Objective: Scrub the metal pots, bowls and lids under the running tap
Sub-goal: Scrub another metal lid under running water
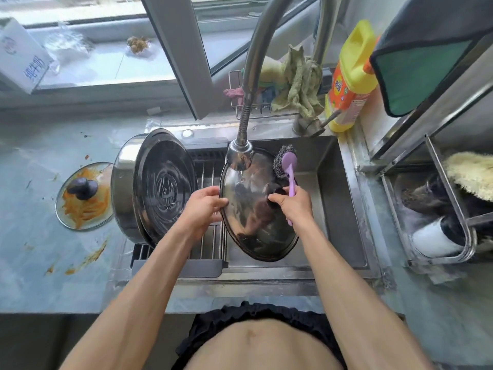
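- Now, in the head view, looking down, both of my bare arms reach forward over a steel sink (344,188).
- My left hand (204,206) grips the left rim of a round metal lid (250,222), fingers curled over its edge.
- That lid is tilted up on edge inside the sink, its shiny face turned toward me, directly below the tap head (240,153).
- My right hand (293,204) is closed around the handle of a purple scrub brush (289,169), and its fingers also touch the dark knob at the lid's centre.
- A wad of steel wool at the brush's far end sits against the lid's upper right edge.
- A large steel pot (149,188) lies on its side on a drying rack (208,247) across the sink's left part, its ridged bottom facing the lid.
- On the counter to the left lies a glass lid (85,196) smeared with orange residue.
- A yellow detergent bottle (352,76) stands behind the sink on the right, next to a green cloth (298,81) draped on a wire caddy.
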`<state>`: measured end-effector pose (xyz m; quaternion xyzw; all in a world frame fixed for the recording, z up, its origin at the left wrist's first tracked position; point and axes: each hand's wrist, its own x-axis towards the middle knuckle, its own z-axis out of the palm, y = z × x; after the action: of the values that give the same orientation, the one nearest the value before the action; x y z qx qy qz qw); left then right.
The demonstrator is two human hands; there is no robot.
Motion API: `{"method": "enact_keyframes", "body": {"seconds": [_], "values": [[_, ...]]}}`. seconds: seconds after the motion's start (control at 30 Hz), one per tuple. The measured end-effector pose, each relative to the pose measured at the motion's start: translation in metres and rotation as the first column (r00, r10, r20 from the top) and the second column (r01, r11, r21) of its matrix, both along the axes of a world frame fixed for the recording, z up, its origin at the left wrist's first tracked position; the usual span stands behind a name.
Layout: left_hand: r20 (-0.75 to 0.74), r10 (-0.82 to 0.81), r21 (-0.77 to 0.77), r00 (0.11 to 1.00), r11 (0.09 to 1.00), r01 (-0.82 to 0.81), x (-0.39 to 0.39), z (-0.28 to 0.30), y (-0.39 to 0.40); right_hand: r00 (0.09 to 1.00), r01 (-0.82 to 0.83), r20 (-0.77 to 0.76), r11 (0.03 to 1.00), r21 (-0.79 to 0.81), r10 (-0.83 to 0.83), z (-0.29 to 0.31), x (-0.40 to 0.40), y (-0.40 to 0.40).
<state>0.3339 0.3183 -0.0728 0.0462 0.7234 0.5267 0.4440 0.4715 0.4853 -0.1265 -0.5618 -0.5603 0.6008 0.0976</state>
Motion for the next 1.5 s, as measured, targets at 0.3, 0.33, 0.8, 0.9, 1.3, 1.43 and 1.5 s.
{"method": "enact_keyframes", "body": {"seconds": [0.3, 0.33, 0.8, 0.9, 1.3, 1.43, 1.5], "values": [[-0.008, -0.232, -0.108, 0.973, 0.967, 0.23, 0.032, -0.001, -0.021, 0.992, 0.122, -0.038, 0.992, -0.023, -0.123, 0.001, -0.001, -0.007], [0.011, -0.249, -0.116, 0.968, 0.962, 0.249, 0.035, -0.002, -0.023, 0.991, 0.129, -0.036, 0.991, -0.017, -0.13, 0.002, -0.001, -0.009], [-0.115, -0.03, 0.028, 0.993, 0.999, 0.033, 0.018, 0.03, 0.005, 1.0, -0.006, 0.023, 0.993, 0.118, 0.003, 0.011, 0.008, -0.007], [-0.088, 0.014, 0.042, 0.996, 0.999, -0.01, 0.031, 0.021, -0.001, 0.993, -0.004, 0.115, 0.998, 0.068, -0.004, 0.013, 0.009, -0.006], [-0.097, -0.14, -0.024, 0.985, 0.99, 0.138, 0.035, 0.007, -0.026, 0.986, 0.167, 0.026, 0.984, -0.06, -0.166, 0.012, 0.008, -0.008], [-0.14, -0.066, -0.034, 0.988, 0.998, 0.062, 0.015, 0.016, -0.013, 0.994, 0.105, -0.04, 0.994, 0.001, -0.105, 0.015, 0.009, -0.013], [-0.131, -0.044, -0.026, 0.99, 0.999, 0.041, 0.011, 0.016, -0.008, 0.996, 0.072, -0.054, 0.997, 0.031, -0.07, 0.013, 0.01, -0.015]]}}
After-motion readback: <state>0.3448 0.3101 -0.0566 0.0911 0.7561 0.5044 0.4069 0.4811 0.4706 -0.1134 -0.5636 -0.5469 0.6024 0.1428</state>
